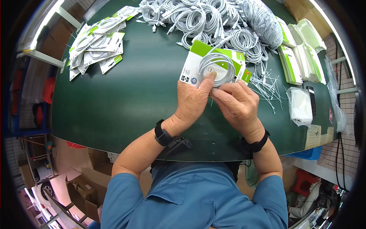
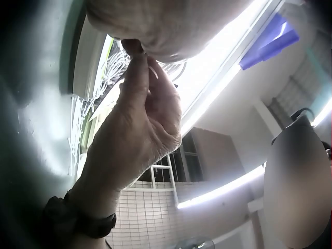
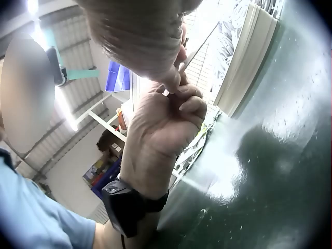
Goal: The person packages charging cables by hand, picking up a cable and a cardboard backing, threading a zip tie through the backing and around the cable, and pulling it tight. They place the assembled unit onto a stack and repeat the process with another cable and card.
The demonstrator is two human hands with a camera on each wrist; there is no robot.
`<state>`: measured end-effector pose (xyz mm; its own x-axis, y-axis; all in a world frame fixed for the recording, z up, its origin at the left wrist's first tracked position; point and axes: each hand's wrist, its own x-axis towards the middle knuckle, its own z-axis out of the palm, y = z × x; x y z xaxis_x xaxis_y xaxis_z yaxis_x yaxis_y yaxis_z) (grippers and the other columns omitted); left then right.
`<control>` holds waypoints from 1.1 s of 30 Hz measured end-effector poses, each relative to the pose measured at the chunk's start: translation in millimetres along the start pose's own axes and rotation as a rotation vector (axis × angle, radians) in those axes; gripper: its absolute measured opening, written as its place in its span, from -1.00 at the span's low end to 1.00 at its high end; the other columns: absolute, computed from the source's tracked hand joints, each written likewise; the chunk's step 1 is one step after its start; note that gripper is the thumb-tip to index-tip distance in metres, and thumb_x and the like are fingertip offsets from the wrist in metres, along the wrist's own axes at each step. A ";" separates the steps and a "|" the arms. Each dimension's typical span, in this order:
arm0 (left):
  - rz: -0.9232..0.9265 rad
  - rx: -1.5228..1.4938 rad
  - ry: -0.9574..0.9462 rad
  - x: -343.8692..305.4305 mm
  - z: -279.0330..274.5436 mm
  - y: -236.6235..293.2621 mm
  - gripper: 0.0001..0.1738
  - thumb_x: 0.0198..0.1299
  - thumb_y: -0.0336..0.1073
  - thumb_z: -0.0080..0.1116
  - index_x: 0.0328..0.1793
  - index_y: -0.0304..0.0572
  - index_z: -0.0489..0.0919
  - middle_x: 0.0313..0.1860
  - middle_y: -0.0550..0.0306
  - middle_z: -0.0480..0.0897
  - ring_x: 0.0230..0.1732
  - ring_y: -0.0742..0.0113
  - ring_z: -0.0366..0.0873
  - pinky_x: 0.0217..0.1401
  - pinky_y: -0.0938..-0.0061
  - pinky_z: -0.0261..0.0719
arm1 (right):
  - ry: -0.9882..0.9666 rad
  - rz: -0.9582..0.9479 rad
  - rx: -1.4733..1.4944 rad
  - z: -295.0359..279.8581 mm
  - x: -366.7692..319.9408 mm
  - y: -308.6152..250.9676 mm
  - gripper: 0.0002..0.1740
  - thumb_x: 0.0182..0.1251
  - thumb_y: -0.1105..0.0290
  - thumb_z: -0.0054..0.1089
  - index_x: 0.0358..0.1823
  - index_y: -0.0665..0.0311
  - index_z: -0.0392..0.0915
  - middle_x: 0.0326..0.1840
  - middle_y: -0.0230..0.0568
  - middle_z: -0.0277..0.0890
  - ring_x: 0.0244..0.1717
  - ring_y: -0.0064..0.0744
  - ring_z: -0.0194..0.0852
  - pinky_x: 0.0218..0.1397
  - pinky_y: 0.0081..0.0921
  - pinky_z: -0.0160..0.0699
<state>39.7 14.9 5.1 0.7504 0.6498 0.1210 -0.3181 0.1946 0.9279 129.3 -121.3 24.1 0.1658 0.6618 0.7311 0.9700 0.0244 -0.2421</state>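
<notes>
A white and green packaging card (image 1: 189,68) carries a coiled white USB cable (image 1: 233,70) on its face. My left hand (image 1: 192,100) grips the card at its lower edge, its thumb pressed onto the coil. Beside it my right hand (image 1: 241,102) has its fingers curled at the lower edge of the coil, thumb and fingertips together. They pinch a thin white cable tie (image 1: 212,100), mostly hidden by the fingers. In the right wrist view, fingertips of both hands meet. More cards (image 1: 237,56) lie in a stack behind the held one.
A large heap of coiled white cables (image 1: 198,17) covers the table's far side. Carded cables (image 1: 97,45) lie at the far left. Loose cable ties (image 1: 268,89) are scattered right of my hands, near a bag of ties (image 1: 300,107), a phone (image 1: 312,100) and card stacks (image 1: 289,65).
</notes>
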 end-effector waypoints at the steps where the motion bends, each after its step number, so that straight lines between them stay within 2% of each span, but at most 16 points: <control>1: 0.015 0.004 -0.006 -0.5 0.8 -1.6 -0.74 0.49 -0.43 0.30 0.22 -0.37 0.64 -0.10 0.17 0.77 -0.21 0.59 0.66 -0.33 0.57 0.64 | -0.015 -0.006 -0.004 0.7 -2.0 1.3 -0.65 0.01 0.51 0.62 -0.13 0.19 0.75 -0.25 -0.39 0.66 -0.34 -0.31 0.63 -0.32 -0.35 0.62; 4: 0.070 0.048 -0.033 0.4 -0.1 -3.6 -0.73 0.50 -0.43 0.29 0.24 -0.38 0.62 -0.09 0.17 0.77 -0.21 0.58 0.66 -0.32 0.57 0.65 | -0.025 -0.006 -0.003 1.3 -1.9 2.9 -0.70 0.06 0.51 0.60 -0.15 0.21 0.73 -0.25 -0.36 0.66 -0.33 -0.28 0.64 -0.31 -0.34 0.64; 8: 0.015 -0.029 -0.045 -0.1 2.6 -1.2 -0.71 0.50 -0.43 0.29 0.26 -0.37 0.61 -0.09 0.17 0.77 -0.21 0.57 0.66 -0.32 0.57 0.65 | 0.029 0.059 0.088 4.8 -4.0 0.2 -0.76 0.13 0.56 0.56 -0.20 0.26 0.66 -0.25 -0.28 0.65 -0.30 -0.22 0.67 -0.26 -0.30 0.68; 11: -0.019 -0.030 -0.066 -0.2 -0.4 3.0 -0.71 0.50 -0.44 0.29 0.26 -0.36 0.61 -0.08 0.17 0.76 -0.21 0.57 0.66 -0.32 0.57 0.65 | 0.049 0.204 0.250 8.7 -9.6 -1.7 -0.77 0.16 0.60 0.53 -0.22 0.28 0.63 -0.24 -0.23 0.65 -0.28 -0.18 0.69 -0.25 -0.27 0.70; 17: 0.012 0.005 -0.029 3.3 1.2 4.6 -0.74 0.48 -0.46 0.27 0.23 -0.36 0.61 -0.12 0.18 0.75 -0.26 0.58 0.65 -0.37 0.60 0.63 | 0.047 0.021 0.152 12.3 -5.4 1.4 -0.71 0.06 0.64 0.53 -0.20 0.27 0.65 -0.14 -0.22 0.66 -0.31 -0.21 0.66 -0.30 -0.32 0.69; 23: -0.102 0.009 -0.069 3.0 -0.1 10.5 -0.74 0.47 -0.44 0.25 0.22 -0.35 0.63 -0.18 0.18 0.74 -0.42 0.57 0.62 -0.50 0.60 0.57 | 0.048 0.219 0.059 6.0 -3.9 -10.3 -0.71 0.04 0.60 0.53 -0.19 0.19 0.71 -0.11 -0.28 0.67 -0.30 -0.30 0.66 -0.30 -0.35 0.70; 28: -0.137 0.002 -0.112 2.0 -3.4 8.3 -0.76 0.50 -0.37 0.24 0.17 -0.35 0.64 -0.27 0.19 0.73 -0.46 0.59 0.61 -0.55 0.61 0.56 | 0.075 0.113 0.029 5.7 3.9 -11.6 -0.74 0.07 0.57 0.50 -0.19 0.18 0.71 -0.12 -0.32 0.70 -0.31 -0.26 0.69 -0.30 -0.33 0.70; 33: -0.166 0.026 -0.114 -1.5 -4.1 10.7 -0.75 0.53 -0.37 0.20 0.18 -0.41 0.65 -0.20 0.15 0.74 -0.36 0.52 0.66 -0.43 0.58 0.63 | 0.051 0.113 0.037 5.5 7.0 -14.3 -0.77 0.10 0.58 0.48 -0.20 0.26 0.67 -0.17 -0.22 0.70 -0.26 -0.14 0.77 -0.27 -0.27 0.72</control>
<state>32.7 19.0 13.4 0.8525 0.5228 0.0030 -0.1704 0.2725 0.9469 115.6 -112.9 29.1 0.2832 0.6227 0.7294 0.9375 -0.0194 -0.3475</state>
